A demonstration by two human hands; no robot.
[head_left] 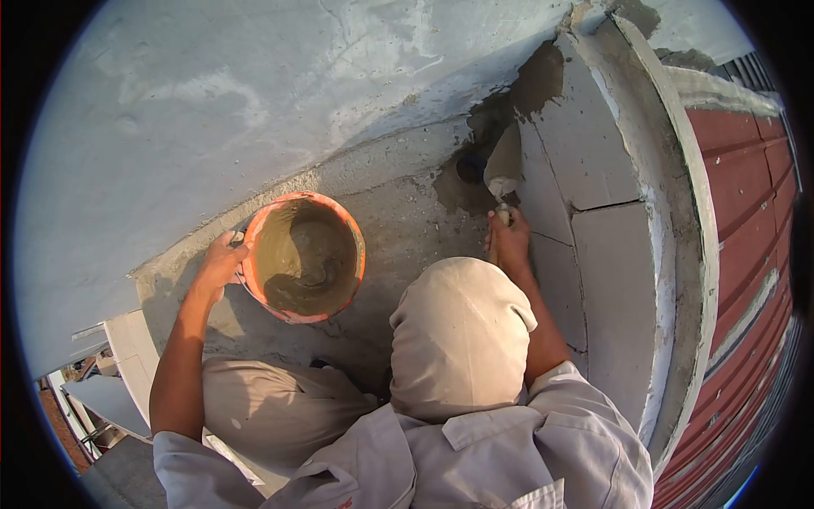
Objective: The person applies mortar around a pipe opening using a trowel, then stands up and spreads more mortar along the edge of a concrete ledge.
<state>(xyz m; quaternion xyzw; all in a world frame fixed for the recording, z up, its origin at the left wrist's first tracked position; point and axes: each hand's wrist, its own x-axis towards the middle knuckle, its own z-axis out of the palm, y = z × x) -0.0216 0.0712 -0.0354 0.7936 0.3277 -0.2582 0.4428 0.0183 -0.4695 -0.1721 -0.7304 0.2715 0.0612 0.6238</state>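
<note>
My left hand (224,261) is closed on the left side of an orange bucket (363,254), at its rim. Grey-brown wet mortar (309,254) fills part of the bucket, with a swirled hollow in its surface. In my right hand (509,241) is the handle of a trowel (504,161), whose mortar-coated blade points away from me. The blade lies over the corner where the floor meets the pale block wall (553,182). Beside it, a dark round hole (471,168) is ringed by a damp mortar patch (454,191).
A large grey plastered wall (212,102) runs along the far and left side. On the right, a concrete ledge (691,212) stands above red corrugated roofing (746,220). My trouser leg (271,407) is folded below the bucket. Dark wet mortar (540,78) marks the upper corner.
</note>
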